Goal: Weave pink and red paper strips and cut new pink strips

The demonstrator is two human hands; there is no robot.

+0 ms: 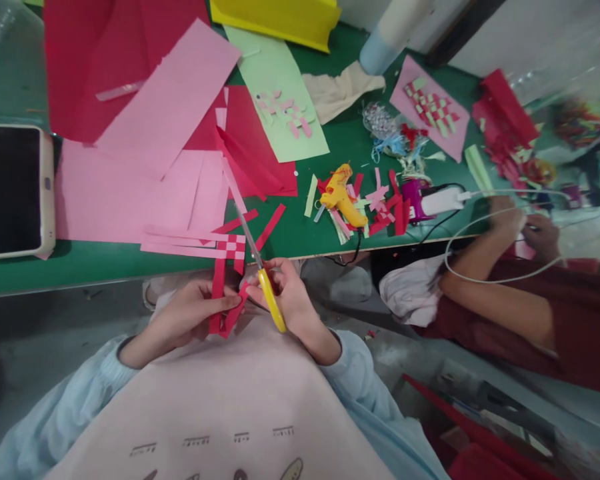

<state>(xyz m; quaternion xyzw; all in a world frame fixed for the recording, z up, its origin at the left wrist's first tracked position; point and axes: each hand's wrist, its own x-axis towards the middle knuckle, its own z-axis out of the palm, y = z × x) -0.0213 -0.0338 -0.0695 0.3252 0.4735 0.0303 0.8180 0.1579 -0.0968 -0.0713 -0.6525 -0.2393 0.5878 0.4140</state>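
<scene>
Red paper strips (233, 315) lie between the fingers of my left hand (183, 312), which pinches them just in front of the table edge. In my right hand (300, 303) is a pair of scissors (271, 300) with yellow handles, the long blades pointing away over the table. The fingertips of that hand also touch the end of a red strip. Just beyond my hands, a woven pink and red paper piece (229, 247) rests at the table's edge, with long pink strips running left from it. Loose red strips (271, 227) lie beside the blades.
Pink sheets (145, 193) and a phone (15, 193) are on the green table at left. A yellow glue gun (344, 197) sits among paper scraps at right. A light green sheet (305, 143) lies behind. Another person's hands (507, 220) are at far right, near a white cable.
</scene>
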